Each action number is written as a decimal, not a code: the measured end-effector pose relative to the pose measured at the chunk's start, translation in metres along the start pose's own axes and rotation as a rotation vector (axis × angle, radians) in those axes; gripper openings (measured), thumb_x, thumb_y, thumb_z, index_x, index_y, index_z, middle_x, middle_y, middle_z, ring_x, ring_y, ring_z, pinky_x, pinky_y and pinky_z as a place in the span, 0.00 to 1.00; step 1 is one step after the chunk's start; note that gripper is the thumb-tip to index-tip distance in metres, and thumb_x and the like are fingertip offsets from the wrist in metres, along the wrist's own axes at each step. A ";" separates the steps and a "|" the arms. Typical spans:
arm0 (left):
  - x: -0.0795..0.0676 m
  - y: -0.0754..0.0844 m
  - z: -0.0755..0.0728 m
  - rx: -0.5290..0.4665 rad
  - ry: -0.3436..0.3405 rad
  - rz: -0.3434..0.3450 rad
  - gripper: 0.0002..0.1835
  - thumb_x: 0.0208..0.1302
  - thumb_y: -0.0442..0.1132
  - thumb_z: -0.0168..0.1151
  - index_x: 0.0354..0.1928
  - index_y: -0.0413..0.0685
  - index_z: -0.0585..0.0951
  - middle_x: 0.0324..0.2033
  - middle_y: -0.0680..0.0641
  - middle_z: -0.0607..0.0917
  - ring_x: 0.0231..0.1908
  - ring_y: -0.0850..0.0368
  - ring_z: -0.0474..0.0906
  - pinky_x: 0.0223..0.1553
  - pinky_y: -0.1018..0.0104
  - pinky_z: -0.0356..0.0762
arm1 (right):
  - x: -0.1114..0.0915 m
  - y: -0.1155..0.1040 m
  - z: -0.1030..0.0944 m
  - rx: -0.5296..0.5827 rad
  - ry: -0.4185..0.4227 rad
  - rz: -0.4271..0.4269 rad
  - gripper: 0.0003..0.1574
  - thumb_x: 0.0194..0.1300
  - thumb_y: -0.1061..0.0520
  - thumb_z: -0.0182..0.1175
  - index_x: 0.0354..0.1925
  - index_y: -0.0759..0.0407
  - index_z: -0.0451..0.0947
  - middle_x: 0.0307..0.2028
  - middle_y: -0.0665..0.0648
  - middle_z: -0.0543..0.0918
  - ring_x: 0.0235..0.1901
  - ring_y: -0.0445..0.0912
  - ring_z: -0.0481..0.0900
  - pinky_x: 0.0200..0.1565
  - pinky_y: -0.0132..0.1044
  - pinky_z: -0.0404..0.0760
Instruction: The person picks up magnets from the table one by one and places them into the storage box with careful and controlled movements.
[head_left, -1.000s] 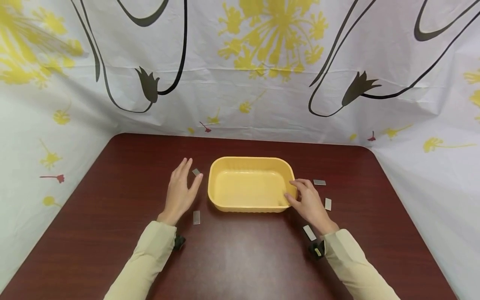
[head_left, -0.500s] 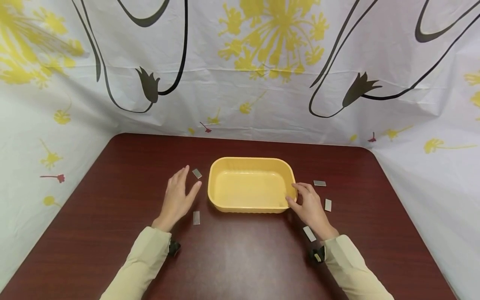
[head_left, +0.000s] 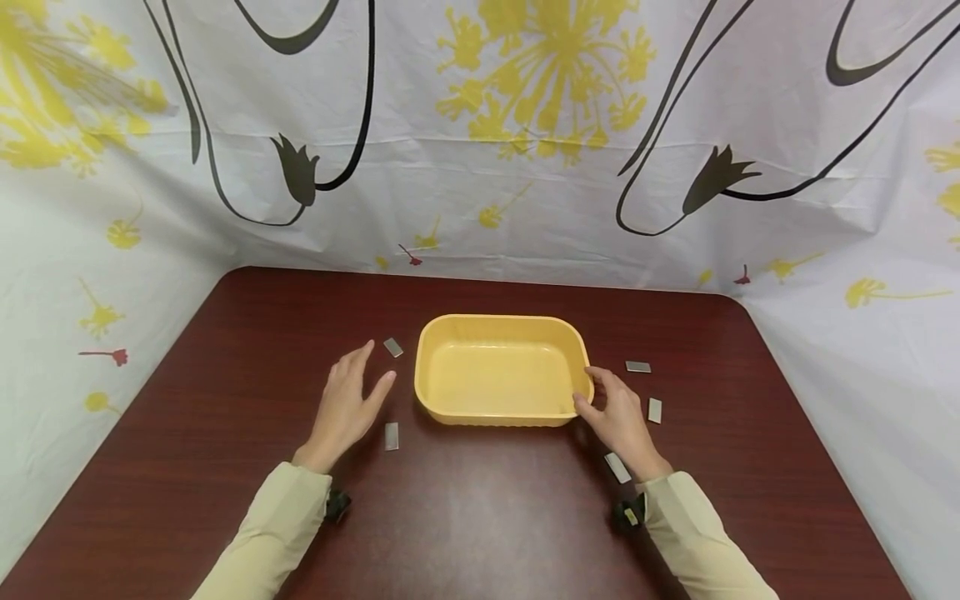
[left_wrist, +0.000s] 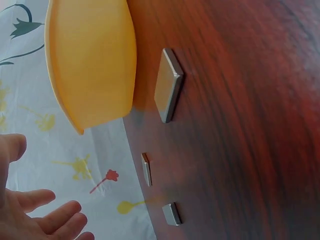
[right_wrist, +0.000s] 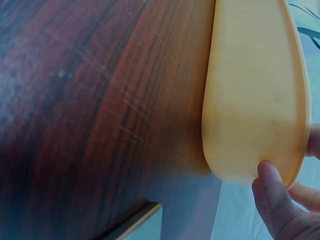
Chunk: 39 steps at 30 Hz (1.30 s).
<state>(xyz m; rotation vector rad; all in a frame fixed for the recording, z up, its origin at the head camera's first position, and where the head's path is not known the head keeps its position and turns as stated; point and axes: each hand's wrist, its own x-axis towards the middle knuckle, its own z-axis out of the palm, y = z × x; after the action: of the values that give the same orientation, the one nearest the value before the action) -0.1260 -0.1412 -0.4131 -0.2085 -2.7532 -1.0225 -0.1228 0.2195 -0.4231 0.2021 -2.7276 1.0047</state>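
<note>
A yellow plastic basin (head_left: 502,417) stands on the table with nothing inside it. My right hand (head_left: 618,421) curves round its right end and holds it there. In the right wrist view the thumb (right_wrist: 272,185) lies against the outer wall, and other fingers show past the rim. My left hand (head_left: 347,408) hovers left of the basin with thumb and fingers spread, holding nothing. Small flat grey-silver blocks lie around it: one block (head_left: 393,347) beyond the fingertips, another block (head_left: 392,437) on the near side. The left wrist view shows a third block (left_wrist: 172,214).
On the right side of the dark red-brown table (head_left: 495,517) lie three more flat blocks: a far block (head_left: 638,367), a middle block (head_left: 655,411) and a near block (head_left: 617,467) beside the right wrist. A patterned white cloth (head_left: 465,208) hangs behind and at the sides.
My left hand has drawn back toward me and left, away from the basin and the far block. My right hand has shifted slightly back at the basin's right end. The basin stays put.
</note>
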 end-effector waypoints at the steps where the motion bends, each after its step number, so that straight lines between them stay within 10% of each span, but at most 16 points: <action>1: -0.001 0.000 0.000 0.000 -0.005 -0.004 0.34 0.61 0.52 0.50 0.64 0.41 0.58 0.58 0.37 0.63 0.57 0.41 0.57 0.52 0.44 0.58 | 0.000 0.000 0.000 0.006 -0.001 0.003 0.28 0.52 0.61 0.61 0.51 0.70 0.68 0.44 0.68 0.75 0.42 0.57 0.75 0.40 0.48 0.74; 39: -0.022 -0.014 0.010 -0.118 -0.162 -0.093 0.24 0.58 0.40 0.55 0.55 0.34 0.69 0.39 0.40 0.73 0.40 0.49 0.71 0.41 0.55 0.68 | -0.001 0.005 0.006 0.102 0.055 0.073 0.26 0.48 0.64 0.61 0.48 0.66 0.69 0.40 0.63 0.77 0.38 0.53 0.76 0.36 0.45 0.75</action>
<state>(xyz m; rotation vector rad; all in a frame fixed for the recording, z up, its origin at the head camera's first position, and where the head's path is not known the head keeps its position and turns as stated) -0.1087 -0.1466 -0.4338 -0.1901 -2.8722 -1.2449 -0.1239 0.2194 -0.4305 0.0915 -2.6542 1.1529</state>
